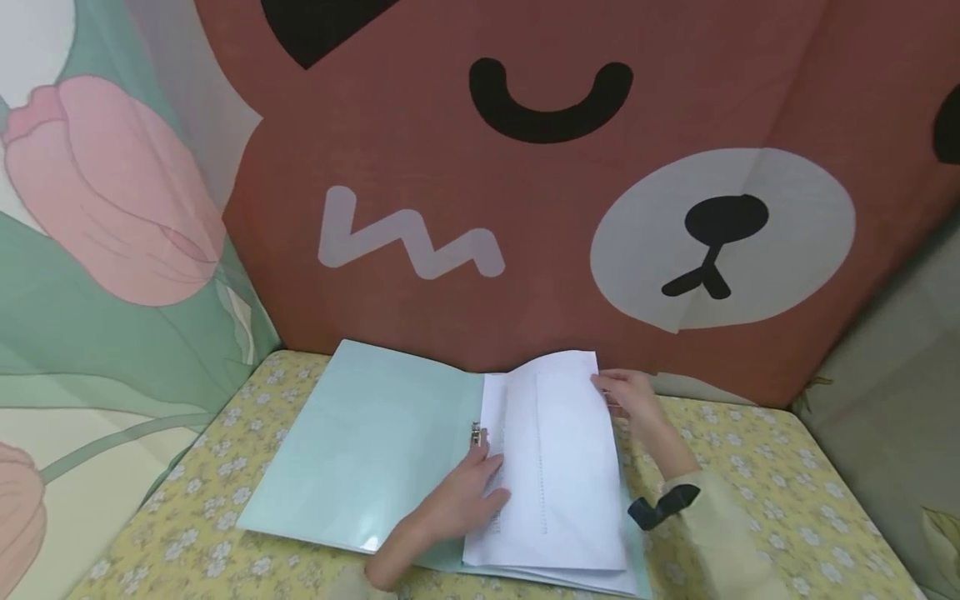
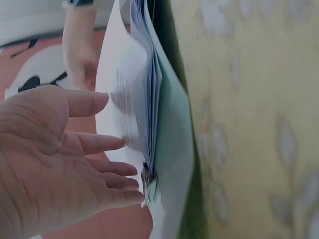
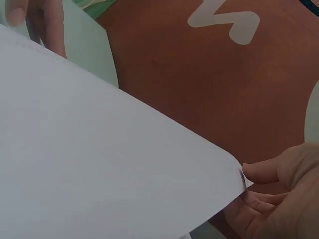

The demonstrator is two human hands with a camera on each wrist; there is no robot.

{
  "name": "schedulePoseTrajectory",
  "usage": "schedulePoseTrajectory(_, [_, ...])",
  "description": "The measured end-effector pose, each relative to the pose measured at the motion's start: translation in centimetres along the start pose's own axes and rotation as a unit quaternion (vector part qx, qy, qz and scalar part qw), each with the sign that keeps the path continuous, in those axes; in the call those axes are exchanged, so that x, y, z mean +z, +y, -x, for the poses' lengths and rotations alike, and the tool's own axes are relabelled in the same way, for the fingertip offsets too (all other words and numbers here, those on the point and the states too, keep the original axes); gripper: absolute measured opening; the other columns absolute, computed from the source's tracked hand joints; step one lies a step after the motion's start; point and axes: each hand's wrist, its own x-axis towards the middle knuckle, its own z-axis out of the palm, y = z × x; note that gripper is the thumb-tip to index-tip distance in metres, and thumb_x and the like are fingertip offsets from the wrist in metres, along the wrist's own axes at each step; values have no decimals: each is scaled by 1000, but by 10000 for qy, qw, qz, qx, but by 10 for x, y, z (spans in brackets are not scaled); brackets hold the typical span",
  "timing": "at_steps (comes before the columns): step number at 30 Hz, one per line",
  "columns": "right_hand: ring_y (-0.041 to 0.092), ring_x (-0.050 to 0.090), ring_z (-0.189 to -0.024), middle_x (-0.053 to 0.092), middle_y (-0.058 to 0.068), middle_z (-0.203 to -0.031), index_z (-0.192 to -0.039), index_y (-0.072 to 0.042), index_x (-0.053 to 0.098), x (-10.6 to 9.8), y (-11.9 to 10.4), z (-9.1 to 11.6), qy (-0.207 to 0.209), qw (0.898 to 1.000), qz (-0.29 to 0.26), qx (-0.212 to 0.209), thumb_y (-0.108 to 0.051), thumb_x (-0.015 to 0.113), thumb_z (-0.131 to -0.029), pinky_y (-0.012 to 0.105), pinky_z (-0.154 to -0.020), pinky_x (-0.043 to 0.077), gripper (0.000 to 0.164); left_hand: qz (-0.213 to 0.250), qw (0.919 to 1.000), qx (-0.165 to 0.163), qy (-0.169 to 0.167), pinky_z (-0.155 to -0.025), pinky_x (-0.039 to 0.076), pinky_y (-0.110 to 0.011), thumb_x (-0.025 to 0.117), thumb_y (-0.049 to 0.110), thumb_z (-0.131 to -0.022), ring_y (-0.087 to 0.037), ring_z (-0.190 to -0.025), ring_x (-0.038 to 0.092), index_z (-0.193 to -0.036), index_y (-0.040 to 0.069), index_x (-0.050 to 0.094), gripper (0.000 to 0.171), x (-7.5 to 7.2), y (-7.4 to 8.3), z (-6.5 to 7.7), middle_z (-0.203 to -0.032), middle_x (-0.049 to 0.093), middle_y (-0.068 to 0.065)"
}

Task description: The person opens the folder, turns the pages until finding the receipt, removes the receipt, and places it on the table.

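Observation:
A pale green ring binder [image 1: 367, 442] lies spread on the table, with a stack of white papers on its right side. My right hand [image 1: 633, 400] pinches the upper right edge of the top paper sheet [image 1: 577, 475], which bows up from the stack. In the right wrist view, the thumb and fingers of that hand [image 3: 279, 194] meet at the sheet's corner. My left hand [image 1: 463, 493] rests at the papers' inner edge, below the metal clasp [image 1: 476, 432]. In the left wrist view, its fingers [image 2: 102, 144] extend nearly straight towards the printed page.
The binder sits on a table covered with yellow floral cloth [image 1: 217, 500]. A brown curtain with a bear drawing [image 1: 420, 317] hangs behind it. Tulip-print fabric [image 1: 112, 192] hangs at the left. Around my right wrist is a black strap [image 1: 663, 507].

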Motion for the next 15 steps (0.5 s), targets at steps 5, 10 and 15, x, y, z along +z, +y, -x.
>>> schedulePoseTrajectory(5, [18,64,-81,64,19,-115,-137,11,54,-5,-8,-6,-45,9995,290,88,-18,68,-100,26,-66,56,49,-306,9994,74,-155,-118,34,-54,59,32,-103,-39,-150,34,-151,-1,50,59,9,15,1,-160,40,-24])
schedulePoseTrajectory(10, [16,62,-72,64,8,-94,-131,10,56,-7,-12,-5,-242,9996,144,84,-14,70,-99,28,-64,56,43,-302,9995,127,-12,-117,36,-54,58,34,-104,-39,-149,37,-152,0,49,59,13,21,5,-160,40,-25])
schedulePoseTrajectory(15, [13,65,-79,63,9,-108,-150,12,39,-8,-20,-5,-819,9948,-578,200,-14,70,-100,26,-72,59,64,791,9965,-166,237,-118,33,-58,54,42,-106,-39,-150,35,-153,-1,46,64,8,23,3,-160,41,-23])
